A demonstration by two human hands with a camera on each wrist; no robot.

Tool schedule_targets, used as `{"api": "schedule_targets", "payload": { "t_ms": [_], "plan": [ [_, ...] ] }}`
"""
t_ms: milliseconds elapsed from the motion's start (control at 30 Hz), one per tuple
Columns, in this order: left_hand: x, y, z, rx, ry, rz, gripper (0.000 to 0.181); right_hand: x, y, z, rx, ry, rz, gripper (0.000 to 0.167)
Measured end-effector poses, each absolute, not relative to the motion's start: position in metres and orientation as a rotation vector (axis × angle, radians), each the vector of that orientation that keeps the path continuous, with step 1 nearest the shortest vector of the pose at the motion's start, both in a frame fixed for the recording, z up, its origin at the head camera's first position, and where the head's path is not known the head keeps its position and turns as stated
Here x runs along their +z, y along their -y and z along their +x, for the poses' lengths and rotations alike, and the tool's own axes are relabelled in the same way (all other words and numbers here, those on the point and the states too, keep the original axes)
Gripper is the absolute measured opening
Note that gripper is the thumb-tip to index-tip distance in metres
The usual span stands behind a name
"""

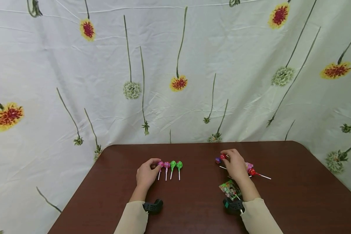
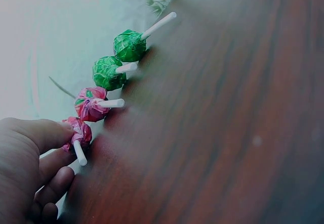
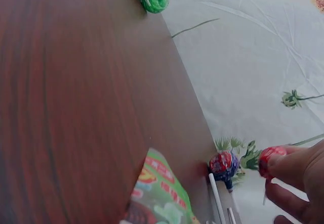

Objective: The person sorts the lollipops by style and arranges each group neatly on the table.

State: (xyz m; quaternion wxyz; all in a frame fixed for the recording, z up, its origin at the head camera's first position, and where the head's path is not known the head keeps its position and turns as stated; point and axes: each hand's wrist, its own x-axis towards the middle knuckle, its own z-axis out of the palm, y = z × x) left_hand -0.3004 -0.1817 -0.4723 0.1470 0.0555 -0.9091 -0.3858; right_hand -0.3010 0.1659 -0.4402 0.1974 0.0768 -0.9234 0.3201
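Observation:
My left hand [image 1: 146, 174] pinches the wrapped head of a pink lollipop [image 2: 80, 131] between thumb and finger, its white stick pointing toward me. That lollipop stands at the left end of a row with a second pink lollipop [image 1: 167, 165] and two green lollipops [image 1: 173, 164], [image 1: 179, 165]. Over the pile on the right, my right hand [image 1: 236, 165] pinches a red lollipop [image 3: 271, 161] by its head. A blue-and-red lollipop [image 3: 223, 164] lies beside these fingers. Part of the pile is hidden under the hand.
A green printed packet [image 1: 229, 189] lies by the right wrist. Right of the hand are a red lollipop [image 1: 252, 171] and a pink wrapper [image 1: 248, 166]. The brown table [image 1: 193, 208] ends at a flowered cloth [image 1: 237, 97] behind.

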Motion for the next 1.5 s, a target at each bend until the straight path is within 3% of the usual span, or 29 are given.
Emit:
{"api": "schedule_targets", "payload": {
  "t_ms": [233, 1200, 1500],
  "plan": [
    [-0.473, 0.182, -0.301, -1.106, 2.618, 0.158, 0.024, -0.436, -0.156, -0.299, 0.852, 2.591, 0.167, 0.029],
    [-0.474, 0.182, -0.301, -1.113, 2.613, 0.151, 0.023, -0.435, -0.120, -0.298, 1.588, 2.362, 0.228, 0.020],
    [-0.474, 0.183, -0.300, -1.114, 2.612, 0.147, 0.023, -0.440, -0.107, -0.299, 1.705, 2.344, 0.262, 0.028]
  ]
}}
